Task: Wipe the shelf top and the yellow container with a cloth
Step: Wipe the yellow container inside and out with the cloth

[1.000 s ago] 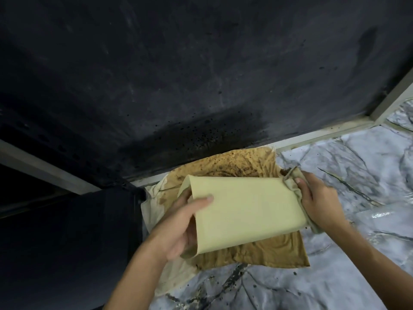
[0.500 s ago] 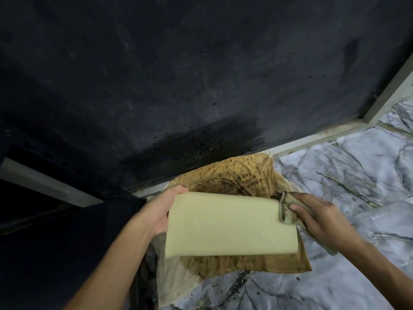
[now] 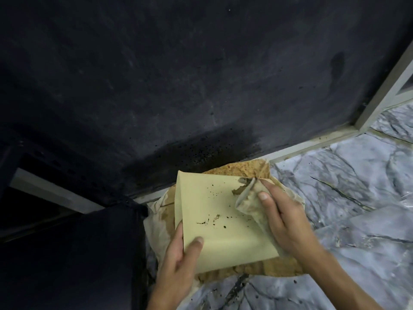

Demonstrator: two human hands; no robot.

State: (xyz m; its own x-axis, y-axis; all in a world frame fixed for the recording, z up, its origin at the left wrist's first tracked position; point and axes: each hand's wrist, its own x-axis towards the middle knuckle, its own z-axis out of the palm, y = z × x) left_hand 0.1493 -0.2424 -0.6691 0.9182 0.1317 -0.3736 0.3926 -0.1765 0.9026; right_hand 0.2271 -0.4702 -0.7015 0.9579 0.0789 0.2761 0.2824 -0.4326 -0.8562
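Observation:
The pale yellow container (image 3: pixel 219 222) is held tilted above a stained brown sheet, one flat face turned up with dark specks and a brown smear on it. My left hand (image 3: pixel 178 260) grips its lower left corner, thumb on the face. My right hand (image 3: pixel 281 222) holds a crumpled beige cloth (image 3: pixel 248 200) pressed against the container's upper right part, by the smear. The marble-patterned shelf top (image 3: pixel 348 198) spreads to the right, under both.
A stained brown paper sheet (image 3: pixel 241 170) lies on the shelf under the container. A dark speckled wall (image 3: pixel 178 86) rises behind, with a pale frame strip (image 3: pixel 312 144) along its base. A dark block (image 3: pixel 100 253) stands at the left. Dark crumbs dot the shelf near the front.
The container has been turned so a speckled face points up. My left hand moved from its far edge to its lower corner. My right hand brought the cloth onto that face.

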